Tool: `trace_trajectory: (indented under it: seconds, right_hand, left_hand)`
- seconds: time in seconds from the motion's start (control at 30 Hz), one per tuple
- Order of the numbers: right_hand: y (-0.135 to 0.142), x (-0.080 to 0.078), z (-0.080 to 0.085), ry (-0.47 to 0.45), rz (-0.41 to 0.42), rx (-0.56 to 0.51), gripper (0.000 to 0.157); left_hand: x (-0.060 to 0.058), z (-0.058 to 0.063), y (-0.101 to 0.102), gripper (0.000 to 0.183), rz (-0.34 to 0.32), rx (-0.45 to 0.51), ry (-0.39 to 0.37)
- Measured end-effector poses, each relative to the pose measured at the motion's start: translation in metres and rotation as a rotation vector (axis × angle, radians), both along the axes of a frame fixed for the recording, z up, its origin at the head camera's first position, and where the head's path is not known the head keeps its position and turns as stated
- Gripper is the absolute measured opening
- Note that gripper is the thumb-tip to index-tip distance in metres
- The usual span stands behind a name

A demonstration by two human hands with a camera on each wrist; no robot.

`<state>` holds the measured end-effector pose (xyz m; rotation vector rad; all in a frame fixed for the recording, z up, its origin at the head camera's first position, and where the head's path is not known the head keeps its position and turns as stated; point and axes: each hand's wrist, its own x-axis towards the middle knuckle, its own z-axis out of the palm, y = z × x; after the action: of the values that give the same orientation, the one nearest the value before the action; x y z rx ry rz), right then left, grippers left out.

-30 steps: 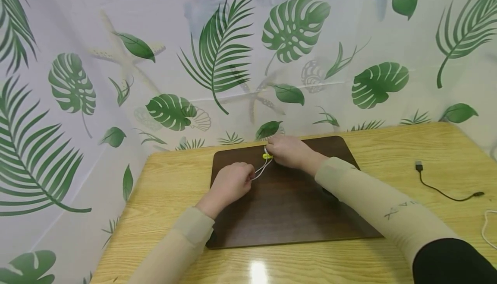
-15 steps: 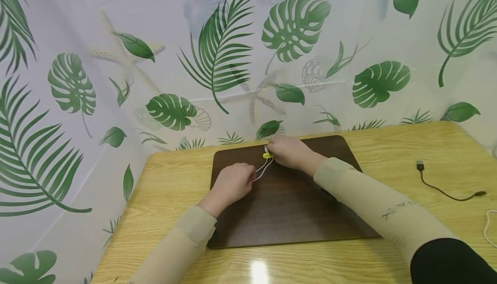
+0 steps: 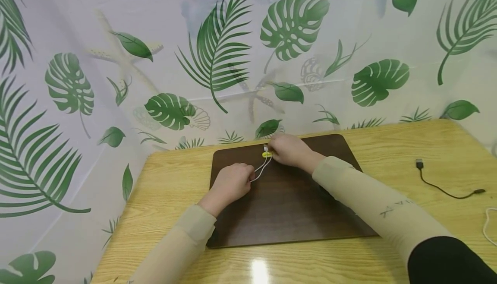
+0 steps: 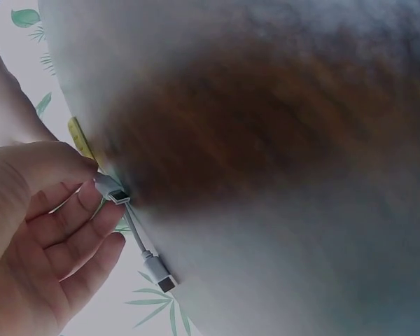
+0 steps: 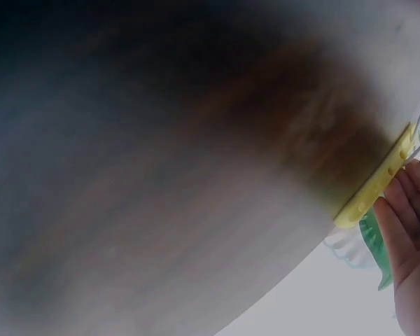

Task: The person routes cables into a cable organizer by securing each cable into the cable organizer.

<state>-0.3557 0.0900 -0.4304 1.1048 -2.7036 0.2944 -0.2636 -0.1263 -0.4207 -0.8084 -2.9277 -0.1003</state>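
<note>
A dark brown board (image 3: 279,206) lies on the wooden table. On its far part sits a yellow cable clip (image 3: 267,155) with small holes, clearest in the right wrist view. A thin white USB cable (image 3: 261,172) runs in two strands from the clip toward my left hand (image 3: 233,182). Thumb and fingers there pinch a connector (image 4: 110,187); a second connector (image 4: 159,273) dangles below it. Past the clip, a white plug (image 3: 265,148) shows. My right hand (image 3: 289,150) holds a strand of the cable close beside the clip, its fingertips mostly hidden in the head view.
To the right on the table (image 3: 396,146) lies a short black USB cable (image 3: 440,185). Part of another white cable (image 3: 486,228) shows at the right edge. A leaf-printed cloth (image 3: 233,81) hangs behind the table's far edge and along its left side.
</note>
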Motion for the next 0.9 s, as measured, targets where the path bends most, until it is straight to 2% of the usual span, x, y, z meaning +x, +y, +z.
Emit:
trace_trajectory:
  seconds: [0.13,0.27,0.4,0.9]
  right_hand:
    - [-0.0036,-0.0034,0.0016,-0.074,-0.051,-0.011,0.015]
    - [-0.0058,-0.0051,0.0040,-0.145,-0.119,-0.019,0.011]
    - [-0.0057,-0.0043,0.0058,-0.177,-0.154,-0.017,0.007]
    - [-0.0020,-0.0051,0.0047,-0.209,-0.172,-0.061,0.012]
  left_hand:
    - [0.0001,0.0004,0.0006,0.013,0.006,-0.010,-0.014]
    - [-0.0001,0.0008,0.0012,0.013,0.011,-0.020,-0.026]
    - [0.0002,0.0011,0.0014,0.012,0.016,-0.029,-0.040]
    - [0.0012,0.0012,0.0016,0.011,0.015,-0.066,-0.058]
